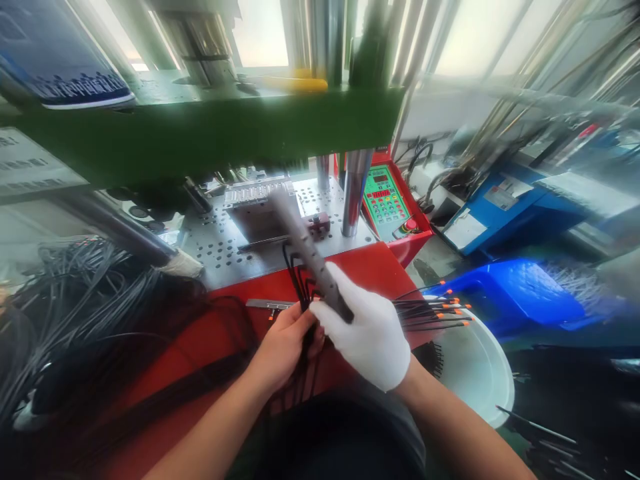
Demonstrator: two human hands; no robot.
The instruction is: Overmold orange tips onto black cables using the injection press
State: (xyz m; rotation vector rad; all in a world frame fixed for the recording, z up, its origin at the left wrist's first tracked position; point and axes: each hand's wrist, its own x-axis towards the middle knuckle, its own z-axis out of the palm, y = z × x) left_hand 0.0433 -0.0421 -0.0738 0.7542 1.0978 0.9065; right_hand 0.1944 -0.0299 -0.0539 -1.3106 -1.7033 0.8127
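Observation:
My right hand (373,333), in a white glove, is closed around a long dark perforated bar (310,253) that slants up and to the left over the red table (370,267). My bare left hand (283,340) pinches a bundle of thin black cables (299,280) just below the bar. The cables loop up toward the bar and hang down between my hands. The picture is blurred by motion.
A green press frame (210,127) stands over a perforated metal plate (220,243) with a grey mould (260,193). A red control panel (387,200) sits at the right. Orange-tipped black cables (435,310) lie over a white bowl (475,367). A blue bin (520,293) and a pile of black cables (75,313) flank the table.

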